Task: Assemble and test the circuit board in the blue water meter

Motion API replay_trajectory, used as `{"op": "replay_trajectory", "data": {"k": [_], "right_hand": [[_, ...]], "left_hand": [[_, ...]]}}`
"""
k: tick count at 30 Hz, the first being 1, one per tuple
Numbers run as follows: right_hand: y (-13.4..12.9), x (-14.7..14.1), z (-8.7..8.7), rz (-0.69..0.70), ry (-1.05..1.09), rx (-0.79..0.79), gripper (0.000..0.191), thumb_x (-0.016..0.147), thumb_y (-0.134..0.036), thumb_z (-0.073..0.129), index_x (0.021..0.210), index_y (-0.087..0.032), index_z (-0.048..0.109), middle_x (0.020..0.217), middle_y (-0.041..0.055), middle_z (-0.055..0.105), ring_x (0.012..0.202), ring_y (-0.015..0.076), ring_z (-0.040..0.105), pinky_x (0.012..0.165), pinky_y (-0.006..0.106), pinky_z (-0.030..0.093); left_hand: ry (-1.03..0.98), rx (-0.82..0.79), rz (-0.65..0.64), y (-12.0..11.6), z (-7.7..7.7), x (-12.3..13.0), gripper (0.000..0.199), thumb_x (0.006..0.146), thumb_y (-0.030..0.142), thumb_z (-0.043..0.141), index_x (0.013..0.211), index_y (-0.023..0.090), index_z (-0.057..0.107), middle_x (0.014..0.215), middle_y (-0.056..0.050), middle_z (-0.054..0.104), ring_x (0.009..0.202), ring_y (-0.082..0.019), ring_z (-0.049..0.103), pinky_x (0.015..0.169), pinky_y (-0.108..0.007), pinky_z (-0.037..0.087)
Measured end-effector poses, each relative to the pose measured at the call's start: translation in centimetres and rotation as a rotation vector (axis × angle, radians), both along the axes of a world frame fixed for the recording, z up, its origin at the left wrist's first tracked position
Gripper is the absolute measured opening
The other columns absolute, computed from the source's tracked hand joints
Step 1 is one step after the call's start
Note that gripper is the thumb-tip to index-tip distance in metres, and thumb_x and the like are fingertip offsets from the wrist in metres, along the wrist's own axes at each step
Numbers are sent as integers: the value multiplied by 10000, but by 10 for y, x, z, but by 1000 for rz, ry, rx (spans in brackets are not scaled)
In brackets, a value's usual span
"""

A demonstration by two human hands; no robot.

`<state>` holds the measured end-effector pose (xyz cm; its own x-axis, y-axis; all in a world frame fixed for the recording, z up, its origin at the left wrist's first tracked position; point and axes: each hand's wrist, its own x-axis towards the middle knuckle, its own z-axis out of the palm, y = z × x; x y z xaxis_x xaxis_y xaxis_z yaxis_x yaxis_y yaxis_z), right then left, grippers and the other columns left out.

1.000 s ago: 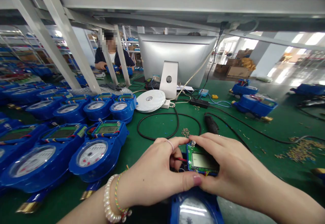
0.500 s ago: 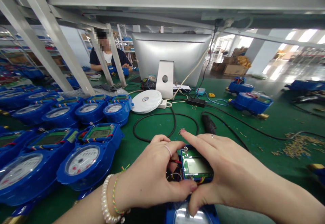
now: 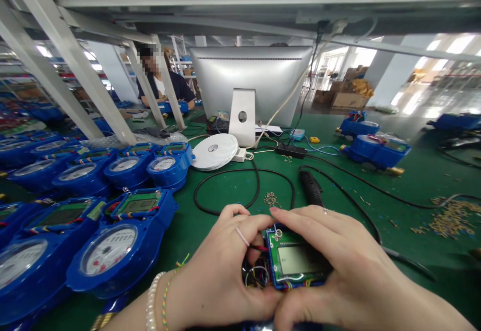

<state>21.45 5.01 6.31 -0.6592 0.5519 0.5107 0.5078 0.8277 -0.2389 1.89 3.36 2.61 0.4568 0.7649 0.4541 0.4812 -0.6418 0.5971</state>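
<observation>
Bottom centre of frame: green circuit board [image 3: 275, 258] with a small screen [image 3: 298, 260], lying over a blue meter [image 3: 308, 327] that is mostly hidden by the hands. Right hand [image 3: 349, 271] grasps the board, fingers along its top edge and thumb near its bottom edge. Left hand [image 3: 221, 271] curls round the left side, beside loose wires [image 3: 259, 276]; whether it pinches a wire or only braces the casing, cannot tell. Judgement: best to hold the board by its edges, keep pressure off the screen, and tuck the wires inward so none is trapped under the rim. Even pressure at both ends should limit tilting. The metal coil [image 3: 278, 234] at the board's upper left looks easy to bend; fingertips are better kept beside it. Small metal pins [image 3: 271, 199] lie just above the hands.
</observation>
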Motion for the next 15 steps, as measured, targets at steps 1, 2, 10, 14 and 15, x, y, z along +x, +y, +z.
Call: {"op": "replay_trajectory", "data": {"k": [1,2,10,14,15], "right_hand": [[0,1,-1,9,22,4,962,445,-665,804,1197,-138,515,1023,62,658,876,199,641,741,288,533],[0,1,-2,18,37,13,955,438,-652,815,1186,-138,521,1019,58,661,883,192,643,762,275,532],[0,6,-11,13,17,6,795,652,-642,714,1234,-151,487,1066,84,647,958,199,635,831,277,539],[-3,9,-14,10,60,-112,847,634,-463,817,1328,-225,395,1159,47,612,1033,201,610,918,256,514],[-4,12,-16,-7,74,-158,865,635,-392,829,1351,-252,364,1207,42,590,1072,216,596,949,272,505]], "left_hand": [[9,10,-2,0,0,1,730,610,326,799,1191,209,375,738,32,581,702,-192,596,828,-412,399],[17,25,0,1,-1,2,722,618,318,795,1186,213,361,719,45,573,661,-173,585,828,-412,390],[25,180,19,3,-9,4,680,679,261,677,1236,207,290,611,77,589,492,-120,501,758,-384,369],[38,176,45,2,-11,3,697,626,244,691,1217,229,323,523,117,486,464,-113,479,708,-361,364],[46,166,48,2,-11,2,702,620,256,709,1209,239,328,518,124,463,460,-111,470,705,-357,364]]}}
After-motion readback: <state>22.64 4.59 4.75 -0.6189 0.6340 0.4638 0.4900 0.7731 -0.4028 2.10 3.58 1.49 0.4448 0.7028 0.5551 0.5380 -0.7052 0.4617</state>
